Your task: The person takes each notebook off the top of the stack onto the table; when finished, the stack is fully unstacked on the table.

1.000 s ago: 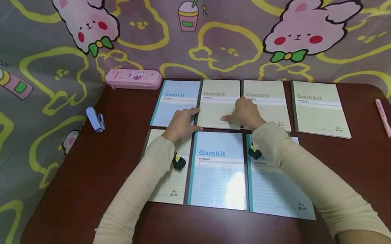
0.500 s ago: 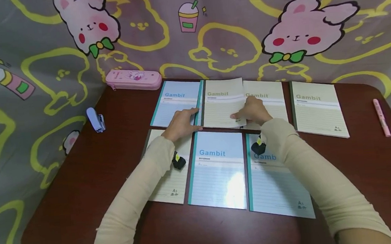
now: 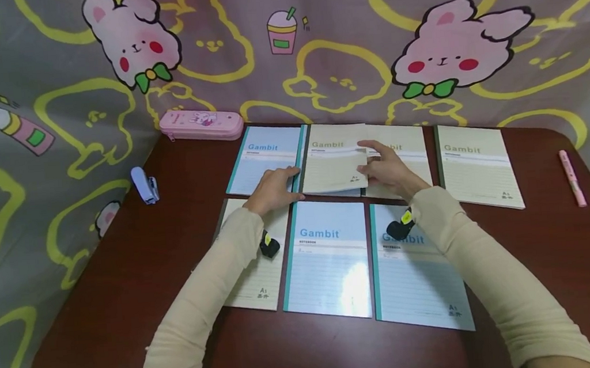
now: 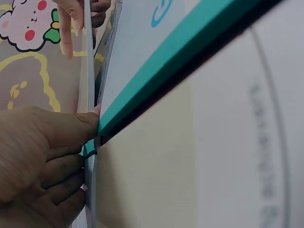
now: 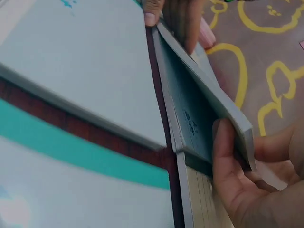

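My right hand (image 3: 389,168) pinches the right edge of a cream Gambit notebook (image 3: 331,164) in the back row. In the right wrist view that edge is raised, with the thumb (image 5: 223,142) in the gap beneath it. A blue notebook lies underneath; its teal spine (image 3: 297,163) shows along the left side. There my left hand (image 3: 273,189) rests with spread thumb and forefinger at the spine. Seen from the left wrist, the left thumb (image 4: 78,126) touches the teal corner of the front middle blue notebook (image 3: 328,279).
Other notebooks lie around: blue (image 3: 265,137) at back left, cream (image 3: 411,140) under the right hand, cream (image 3: 478,175) at far right, cream (image 3: 246,292) and blue (image 3: 412,290) in front. A pink pencil case (image 3: 202,126), stapler (image 3: 144,185) and pink pen (image 3: 572,178) flank them.
The cream notebook has slid slightly right, uncovering the teal spine below, and its right edge has risen. My right hand has shifted right from its surface to that edge. My left hand stays put.
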`<state>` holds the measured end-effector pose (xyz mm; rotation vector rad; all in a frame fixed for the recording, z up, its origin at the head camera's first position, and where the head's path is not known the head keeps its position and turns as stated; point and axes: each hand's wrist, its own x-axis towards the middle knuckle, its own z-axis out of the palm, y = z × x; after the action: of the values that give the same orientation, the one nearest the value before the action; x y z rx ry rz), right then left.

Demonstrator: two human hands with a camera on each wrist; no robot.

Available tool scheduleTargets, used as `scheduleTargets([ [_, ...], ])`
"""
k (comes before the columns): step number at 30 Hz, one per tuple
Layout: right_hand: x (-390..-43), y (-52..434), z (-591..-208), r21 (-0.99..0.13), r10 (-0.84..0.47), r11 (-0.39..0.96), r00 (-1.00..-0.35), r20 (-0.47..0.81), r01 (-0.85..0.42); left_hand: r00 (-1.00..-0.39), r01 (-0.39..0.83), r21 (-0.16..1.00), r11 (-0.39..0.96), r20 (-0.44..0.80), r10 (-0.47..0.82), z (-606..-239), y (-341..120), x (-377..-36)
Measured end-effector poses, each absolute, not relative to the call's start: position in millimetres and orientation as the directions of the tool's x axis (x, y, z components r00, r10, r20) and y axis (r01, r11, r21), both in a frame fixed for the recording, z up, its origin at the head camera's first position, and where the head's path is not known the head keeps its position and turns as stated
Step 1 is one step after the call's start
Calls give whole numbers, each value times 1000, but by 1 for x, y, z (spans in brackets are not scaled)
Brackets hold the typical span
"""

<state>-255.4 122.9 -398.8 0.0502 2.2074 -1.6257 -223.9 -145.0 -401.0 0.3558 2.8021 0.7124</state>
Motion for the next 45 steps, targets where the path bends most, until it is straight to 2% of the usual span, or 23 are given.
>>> scheduleTargets([
  [10, -252, 123, -405, -901, -85, 353, -950, -300, 252, -944, 189, 489, 852, -149, 294, -406, -136, -226],
  [17, -227, 151, -392, -924, -36, 309, -968, -248, 226, -943, 207, 484, 850, -133, 306, -407, -130, -228],
  [21, -195, 188, -378, -937, -60, 288, -973, -222, 196, -942, 209, 481, 851, -133, 307, -405, -129, -229],
  [24, -163, 227, -373, -959, -95, 225, -976, -198, 172, -942, 213, 473, 855, -133, 308, -404, -132, -230],
  [26, -141, 253, -372, -956, -96, 250, -978, -183, 154, -941, 221, 462, 859, -131, 312, -404, -134, -231],
  [31, -87, 314, -380, -895, -18, 428, -989, -144, 122, -942, 221, 445, 868, -132, 308, -404, -142, -232],
  [33, -68, 334, -384, -906, -3, 411, -994, -110, 99, -943, 210, 450, 868, -139, 301, -404, -144, -231],
  [36, -40, 362, -391, -966, -23, 260, -1000, -16, 10, -944, 204, 461, 864, -142, 299, -402, -144, -231],
  [38, -26, 375, -393, -968, -39, 245, -998, 48, -56, -945, 203, 470, 859, -134, 297, -401, -143, -230],
  [40, -15, 385, -396, -948, -45, 299, -994, 98, -107, -947, 203, 471, 859, -127, 294, -400, -143, -229],
  [43, -4, 396, -397, -883, -49, 451, -991, 123, -131, -946, 202, 472, 858, -133, 296, -399, -143, -229],
  [45, 1, 402, -399, -869, -60, 472, -989, 135, -147, -943, 199, 474, 858, -146, 300, -399, -141, -230],
])
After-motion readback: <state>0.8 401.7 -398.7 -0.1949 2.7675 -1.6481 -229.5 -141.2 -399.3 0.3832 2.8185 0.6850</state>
